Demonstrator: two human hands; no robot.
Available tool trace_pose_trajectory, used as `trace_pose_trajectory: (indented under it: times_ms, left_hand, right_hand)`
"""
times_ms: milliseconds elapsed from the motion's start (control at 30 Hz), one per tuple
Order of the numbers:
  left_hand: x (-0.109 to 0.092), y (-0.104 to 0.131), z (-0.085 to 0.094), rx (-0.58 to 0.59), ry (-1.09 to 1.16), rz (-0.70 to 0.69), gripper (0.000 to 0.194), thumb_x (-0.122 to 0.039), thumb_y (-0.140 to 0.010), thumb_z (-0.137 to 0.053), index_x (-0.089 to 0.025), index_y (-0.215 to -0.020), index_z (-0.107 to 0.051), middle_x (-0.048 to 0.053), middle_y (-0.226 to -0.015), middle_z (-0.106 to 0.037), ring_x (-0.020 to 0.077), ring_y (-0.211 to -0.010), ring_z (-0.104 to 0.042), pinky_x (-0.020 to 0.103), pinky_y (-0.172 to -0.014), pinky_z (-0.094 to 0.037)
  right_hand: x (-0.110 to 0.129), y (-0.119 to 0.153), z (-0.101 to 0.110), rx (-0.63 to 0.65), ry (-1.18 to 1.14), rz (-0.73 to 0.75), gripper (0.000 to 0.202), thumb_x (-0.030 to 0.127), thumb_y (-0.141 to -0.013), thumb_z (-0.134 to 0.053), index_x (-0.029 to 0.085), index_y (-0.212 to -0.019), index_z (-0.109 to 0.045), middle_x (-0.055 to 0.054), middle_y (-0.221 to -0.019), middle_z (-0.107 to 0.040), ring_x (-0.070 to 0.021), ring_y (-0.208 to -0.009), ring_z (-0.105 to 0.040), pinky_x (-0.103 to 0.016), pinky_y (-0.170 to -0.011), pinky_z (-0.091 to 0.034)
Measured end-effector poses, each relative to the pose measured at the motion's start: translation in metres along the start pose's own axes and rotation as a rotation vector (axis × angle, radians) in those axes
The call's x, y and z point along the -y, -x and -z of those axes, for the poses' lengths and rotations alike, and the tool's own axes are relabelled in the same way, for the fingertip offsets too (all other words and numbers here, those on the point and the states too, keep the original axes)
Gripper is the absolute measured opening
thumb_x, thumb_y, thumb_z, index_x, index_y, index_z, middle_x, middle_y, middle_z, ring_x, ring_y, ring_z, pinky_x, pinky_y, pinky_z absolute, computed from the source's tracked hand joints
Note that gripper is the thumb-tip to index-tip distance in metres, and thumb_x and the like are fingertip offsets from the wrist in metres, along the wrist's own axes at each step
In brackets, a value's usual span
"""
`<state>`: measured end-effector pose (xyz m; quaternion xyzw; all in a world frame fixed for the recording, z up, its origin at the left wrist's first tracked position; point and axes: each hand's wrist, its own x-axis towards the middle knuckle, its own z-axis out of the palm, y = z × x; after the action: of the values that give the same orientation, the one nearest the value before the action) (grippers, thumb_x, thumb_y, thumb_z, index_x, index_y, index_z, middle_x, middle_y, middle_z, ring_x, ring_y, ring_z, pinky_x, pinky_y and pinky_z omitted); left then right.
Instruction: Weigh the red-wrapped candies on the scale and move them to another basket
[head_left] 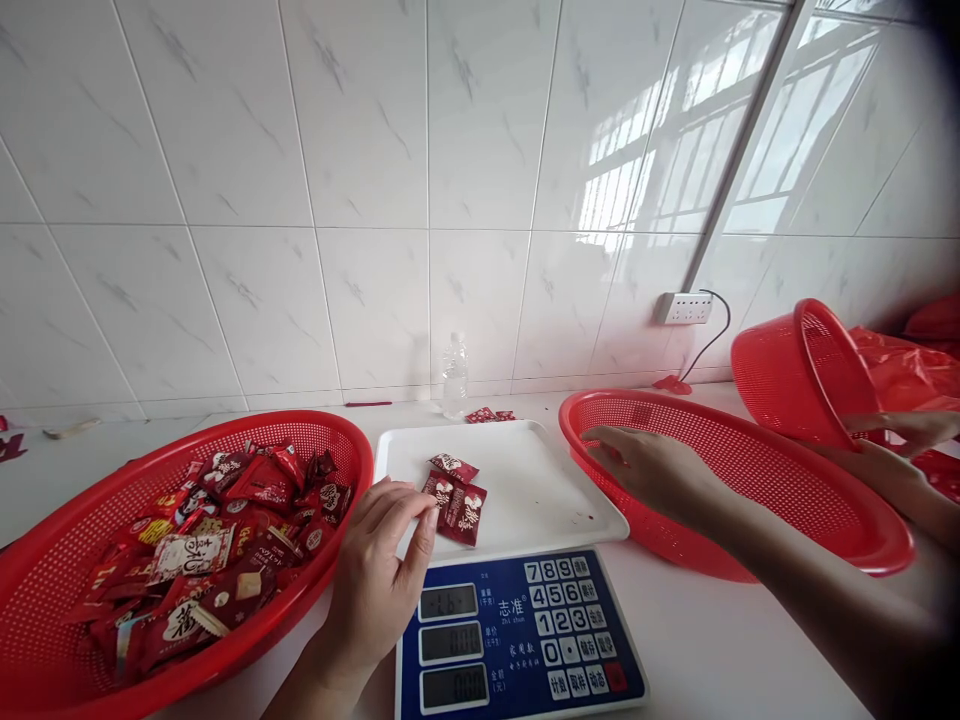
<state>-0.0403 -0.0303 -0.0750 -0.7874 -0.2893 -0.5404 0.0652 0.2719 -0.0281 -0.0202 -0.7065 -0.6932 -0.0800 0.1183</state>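
Note:
My left hand (pixel 386 575) is bent over the near left edge of the white scale tray (pixel 532 480), thumb and forefinger tips together beside several dark red packets (pixel 465 513); anything between the tips is hidden. My right hand (pixel 649 465), fingers stretched and nothing seen in it, is over the left rim of a large red basket (pixel 817 500). On the left stands another red basket (pixel 341 432), holding many wrapped red packets (pixel 259 483). The blue scale panel (pixel 517 640) lies in front of the tray.
At the right, another person's hands (pixel 892 450) are at a tilted red basket (pixel 772 375). A clear bottle (pixel 454 378) and small red packets (pixel 490 415) are behind the tray. A power strip (pixel 684 308) is on the tiled wall, its cord hanging down.

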Motion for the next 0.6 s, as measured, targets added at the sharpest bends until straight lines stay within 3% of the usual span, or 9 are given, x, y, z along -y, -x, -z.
trace_pose_trajectory:
  times_ms: [133,333,600]
  left_hand:
    - [0.001,0.0,0.0,-0.005,-0.007,-0.006,0.008,-0.013,-0.093,-0.054,-0.018,-0.096,-0.06,0.004,-0.09,-0.067,0.0173,-0.091,-0.06,0.031,-0.089,-0.048]
    - [0.003,0.001,0.0,-0.014,-0.02,0.01,0.009,-0.013,-0.093,-0.054,-0.019,-0.096,-0.06,0.003,-0.09,-0.067,0.0172,-0.091,-0.061,0.031,-0.09,-0.048]
    - [0.003,0.001,0.001,-0.024,-0.033,0.03,0.01,-0.014,-0.092,-0.053,-0.019,-0.095,-0.061,0.004,-0.09,-0.067,0.0176,-0.09,-0.062,0.031,-0.087,-0.049]
  right_hand:
    - [0.036,-0.006,-0.005,0.03,-0.08,0.148,0.036,0.035,-0.094,-0.04,0.021,-0.117,-0.065,-0.01,-0.106,-0.073,-0.0242,-0.089,-0.069,-0.035,-0.069,-0.052]
    - [0.09,-0.018,-0.015,0.109,-0.173,0.327,0.035,0.038,-0.094,-0.046,0.022,-0.118,-0.065,-0.008,-0.118,-0.07,-0.0254,-0.108,-0.063,-0.038,-0.086,-0.049]
    - [0.131,-0.032,-0.021,0.203,-0.169,0.347,0.034,0.041,-0.092,-0.052,0.022,-0.117,-0.064,-0.008,-0.102,-0.073,-0.025,-0.095,-0.067,-0.037,-0.077,-0.05]
